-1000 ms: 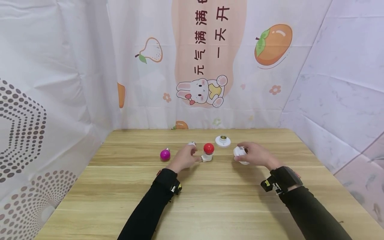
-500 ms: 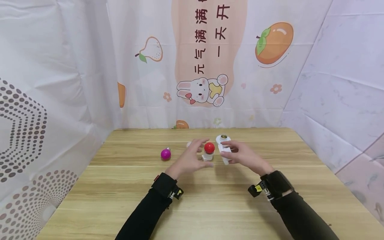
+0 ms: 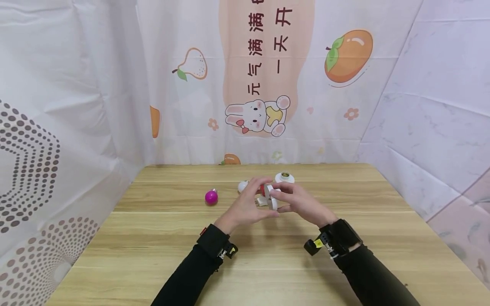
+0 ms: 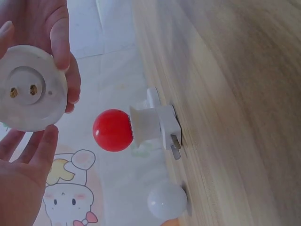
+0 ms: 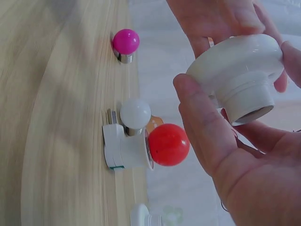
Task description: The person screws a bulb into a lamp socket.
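My right hand point(image 3: 302, 204) pinches a white lamp socket point(image 3: 271, 196) by its round base, thumb on one side and fingers curled over the other, lifted off the bench point(image 3: 268, 263) near its middle. My left hand point(image 3: 249, 206) has come in beside it, fingers loosely spread and just touching or almost touching the rim; I cannot tell whether it has a real grip. From the left wrist view the flat back with 2 brass contacts faces that hand. I judge this to be the handover or steadying step, and the next move wants the socket held firm and square by one hand.

Just behind my hands, a red bulb point(image 4: 112, 130) sits in a white plug adapter point(image 4: 157, 125) lying on its side, a white bulb point(image 4: 168, 201) next to it. A pink bulb point(image 3: 211, 196) lies further toward the left edge, another white socket point(image 3: 284, 177) toward the far edge. Printed fruit-and-rabbit curtains point(image 3: 260, 85) hang behind.
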`<state>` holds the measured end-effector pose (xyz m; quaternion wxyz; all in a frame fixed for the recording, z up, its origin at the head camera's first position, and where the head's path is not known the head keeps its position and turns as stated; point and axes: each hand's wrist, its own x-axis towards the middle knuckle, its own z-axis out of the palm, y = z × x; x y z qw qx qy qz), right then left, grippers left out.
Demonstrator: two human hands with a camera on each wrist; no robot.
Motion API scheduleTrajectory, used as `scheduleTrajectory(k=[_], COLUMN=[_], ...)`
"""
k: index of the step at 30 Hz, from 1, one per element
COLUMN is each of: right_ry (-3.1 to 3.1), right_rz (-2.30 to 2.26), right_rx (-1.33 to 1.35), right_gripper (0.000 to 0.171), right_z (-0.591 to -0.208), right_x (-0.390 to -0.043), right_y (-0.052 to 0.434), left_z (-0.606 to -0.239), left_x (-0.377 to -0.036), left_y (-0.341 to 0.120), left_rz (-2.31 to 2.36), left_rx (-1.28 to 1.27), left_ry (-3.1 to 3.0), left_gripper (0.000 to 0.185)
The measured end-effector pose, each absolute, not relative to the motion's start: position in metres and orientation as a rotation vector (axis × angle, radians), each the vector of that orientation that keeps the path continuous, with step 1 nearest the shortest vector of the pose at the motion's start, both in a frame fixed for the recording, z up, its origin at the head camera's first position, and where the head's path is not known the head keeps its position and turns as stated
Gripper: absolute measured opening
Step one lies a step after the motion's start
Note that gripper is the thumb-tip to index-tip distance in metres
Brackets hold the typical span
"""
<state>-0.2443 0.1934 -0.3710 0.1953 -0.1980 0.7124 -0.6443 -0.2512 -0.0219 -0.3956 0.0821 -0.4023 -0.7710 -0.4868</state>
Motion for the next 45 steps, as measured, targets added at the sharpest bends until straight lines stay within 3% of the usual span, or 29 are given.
scheduleTrajectory(k=[19, 31, 45], right_ry=[1.946, 2.095, 2.262], right_rz=[-1.84, -1.793, -1.706], right_rx=[-0.56, -0.505, -0.539], right_gripper=[0.057, 0.064, 0.052], right_z=[-0.371, -0.372, -0.36], right_x=[-0.245, -0.252, -0.259], right_y=[0.179, 0.181, 0.171], left_z=[-0.402, -0.398, -0.373], left_x=[-0.253, -0.267, -0.272], left_y=[-0.033, -0.085, -0.148], left_rz=[-1.471, -1.613, -1.658], left_rx=[-1.157, -0.801, -0.533], left_ry=[-2.21, -2.211, -2.111], left_gripper=[0.072, 0.071, 0.077])
